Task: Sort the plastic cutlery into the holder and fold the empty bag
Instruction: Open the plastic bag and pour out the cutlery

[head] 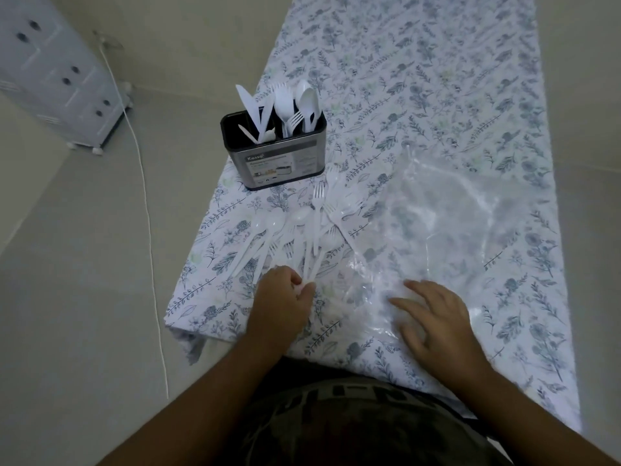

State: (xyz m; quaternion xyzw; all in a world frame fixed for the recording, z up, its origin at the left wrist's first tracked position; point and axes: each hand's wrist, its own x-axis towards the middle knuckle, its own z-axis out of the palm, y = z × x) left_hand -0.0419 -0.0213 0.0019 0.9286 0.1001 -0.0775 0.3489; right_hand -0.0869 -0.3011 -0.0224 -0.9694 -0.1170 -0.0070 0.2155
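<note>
A metal cutlery holder [280,163] stands upright on the floral tablecloth, with white plastic knives, forks and spoons sticking out of its compartments. In front of it lies a loose pile of white plastic cutlery [295,230], forks and spoons fanned out with handles toward me. My left hand [280,302] pinches the handle ends of a few of these pieces at the pile's near edge. A clear plastic bag [447,230] lies flat to the right of the pile. My right hand [437,322] rests on the bag's near corner with fingers spread.
The table with the floral tablecloth [470,95] stretches away from me; its left edge runs close to the holder. On the floor at left stand a white drawer cabinet [57,79] and a white cable [148,230].
</note>
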